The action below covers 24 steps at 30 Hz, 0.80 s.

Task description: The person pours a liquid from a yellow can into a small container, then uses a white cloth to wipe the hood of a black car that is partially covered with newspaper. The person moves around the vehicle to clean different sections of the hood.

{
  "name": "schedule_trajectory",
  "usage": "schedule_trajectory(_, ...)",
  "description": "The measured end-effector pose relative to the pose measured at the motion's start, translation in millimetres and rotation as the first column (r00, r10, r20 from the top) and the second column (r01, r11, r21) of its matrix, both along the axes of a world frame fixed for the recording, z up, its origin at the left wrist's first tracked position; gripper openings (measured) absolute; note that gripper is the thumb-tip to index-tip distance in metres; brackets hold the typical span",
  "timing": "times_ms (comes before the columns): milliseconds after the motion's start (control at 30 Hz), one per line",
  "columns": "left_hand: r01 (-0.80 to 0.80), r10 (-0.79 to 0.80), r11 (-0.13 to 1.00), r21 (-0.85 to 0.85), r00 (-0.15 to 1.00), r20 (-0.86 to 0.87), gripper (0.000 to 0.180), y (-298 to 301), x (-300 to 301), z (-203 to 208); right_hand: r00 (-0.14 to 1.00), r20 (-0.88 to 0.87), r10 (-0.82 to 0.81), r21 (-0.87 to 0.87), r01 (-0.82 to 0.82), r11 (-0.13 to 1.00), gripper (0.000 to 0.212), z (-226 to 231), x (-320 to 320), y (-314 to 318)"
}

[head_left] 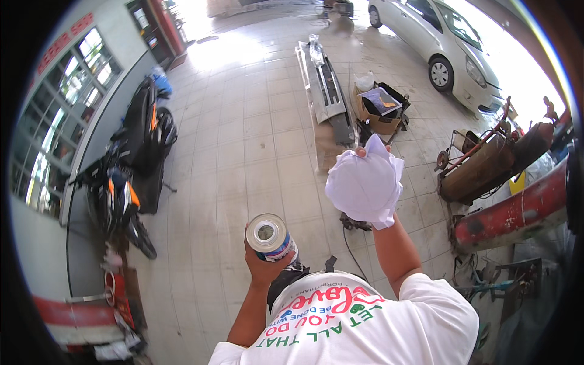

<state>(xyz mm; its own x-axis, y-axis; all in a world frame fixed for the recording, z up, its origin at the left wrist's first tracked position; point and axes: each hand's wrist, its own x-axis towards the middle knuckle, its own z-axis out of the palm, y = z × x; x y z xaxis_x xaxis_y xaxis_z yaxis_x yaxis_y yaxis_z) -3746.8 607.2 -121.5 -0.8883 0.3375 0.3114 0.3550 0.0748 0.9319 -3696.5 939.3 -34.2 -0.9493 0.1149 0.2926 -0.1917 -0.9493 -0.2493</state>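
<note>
My left hand is wrapped round the side of a metal can. The can is upright, with a pale ring-shaped top, a round centre and a blue and white label. Higher up and to the right, my right hand holds a white crumpled sheet. This sheet has a rounded middle and folded, pointed edges; whether it is cloth or paper I cannot tell. Fingertips show at its far edge, while the palm and the rest of the fingers are hidden behind it. The can and the sheet are apart.
A black and orange motorcycle stands by the left wall. Long flat panels and a cardboard box lie ahead on the tiled floor. Gas cylinders are at right, below a white car. A cable runs nearby.
</note>
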Motion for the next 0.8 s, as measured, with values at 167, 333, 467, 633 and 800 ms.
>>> schedule_trajectory(167,0.101,-0.101,0.995,-0.015,0.993,0.055,0.095,42.8,-207.5,22.1,0.89,0.351,-0.29,0.016,0.304,0.952,0.072,66.4,-186.6,18.7)
schedule_trajectory(333,0.164,-0.182,0.978,-0.129,0.974,-0.138,0.119,95.9,-405.8,25.5,0.972,0.204,-0.112,-0.044,0.123,0.991,0.082,3.8,-336.3,72.0)
schedule_trajectory(467,0.154,-0.174,0.966,-0.205,0.981,-0.084,0.119,128.1,-538.8,-4.7,0.898,0.436,0.053,-0.156,0.018,0.988,0.088,-90.4,-439.5,74.8)
schedule_trajectory(633,0.098,-0.11,0.986,-0.136,0.991,-0.079,0.1,202.5,-718.9,-9.0,0.738,0.666,0.108,-0.157,-0.002,0.988,0.07,-131.8,-619.9,121.5)
schedule_trajectory(800,0.009,-0.029,0.961,-0.275,0.997,-0.069,0.097,271.1,-890.5,24.5,0.741,0.671,-0.027,0.382,-0.313,0.87,0.072,-75.0,-862.8,235.2)
